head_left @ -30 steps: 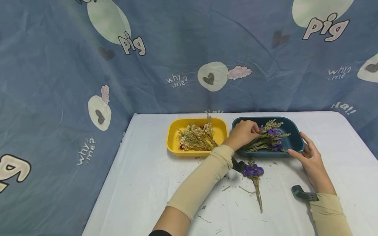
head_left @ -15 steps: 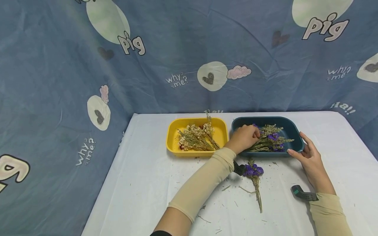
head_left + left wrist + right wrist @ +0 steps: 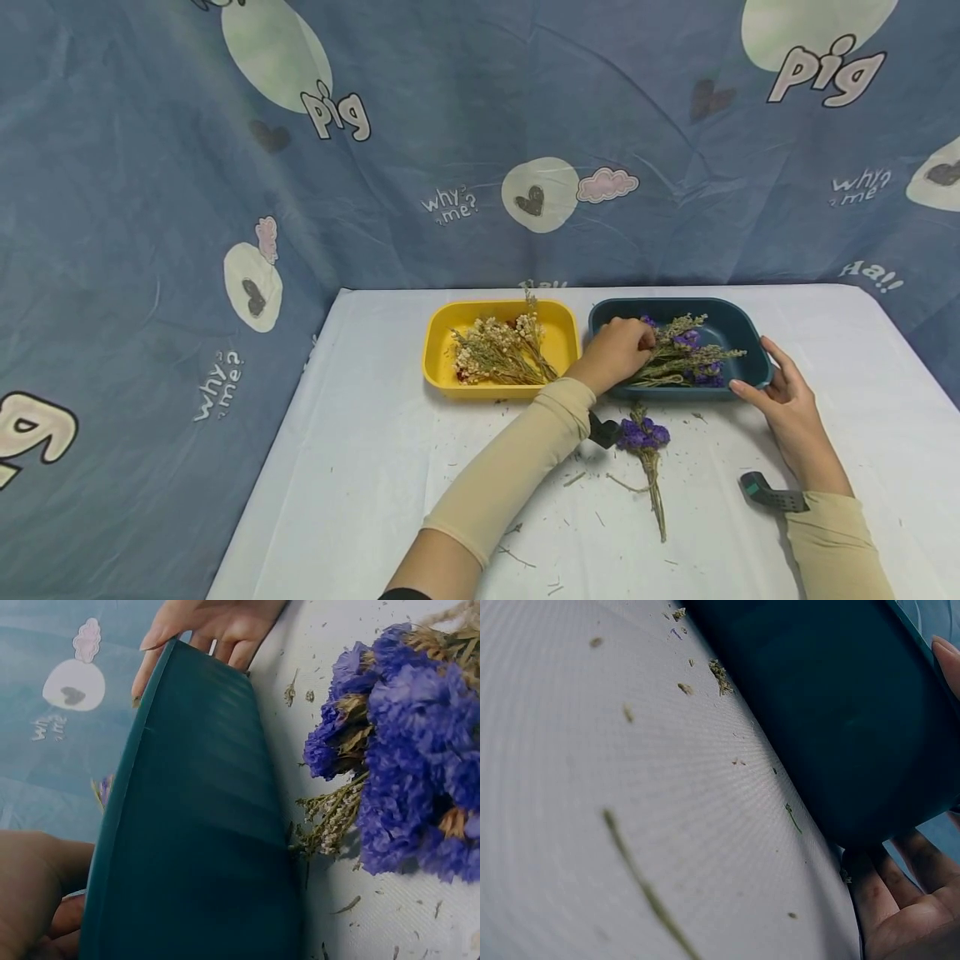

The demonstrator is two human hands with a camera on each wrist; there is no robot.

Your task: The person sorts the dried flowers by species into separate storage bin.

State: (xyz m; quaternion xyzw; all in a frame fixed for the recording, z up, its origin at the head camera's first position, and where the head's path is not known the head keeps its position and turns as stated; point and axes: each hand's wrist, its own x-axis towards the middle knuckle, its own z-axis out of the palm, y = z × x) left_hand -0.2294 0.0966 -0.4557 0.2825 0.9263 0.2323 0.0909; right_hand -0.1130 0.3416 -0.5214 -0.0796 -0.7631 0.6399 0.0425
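My left hand [image 3: 617,348] reaches into the dark teal tray [image 3: 746,329], its fingers curled around the stems of dried flowers [image 3: 686,337] with purple blooms and pale sprigs. The fingertips' exact hold is partly hidden; in the left wrist view the tray wall [image 3: 202,795] covers most of it. My right hand [image 3: 791,408] grips the tray's right end, thumb at the front rim and fingers round the side. In the right wrist view, those fingers [image 3: 911,892] touch the tray's corner. A tied purple dried-flower bunch [image 3: 645,437] lies on the table in front.
Left of the teal tray stands a yellow tray [image 3: 438,375] holding cream and dark red dried flowers [image 3: 498,346]. Stem bits [image 3: 575,479] are scattered over the white tablecloth [image 3: 360,450]. A blue printed curtain [image 3: 420,125] hangs behind the table.
My left hand has dipped slightly lower in the teal tray, then drawn a little left, and the flowers there have shifted. My right hand has stayed at the tray's end.
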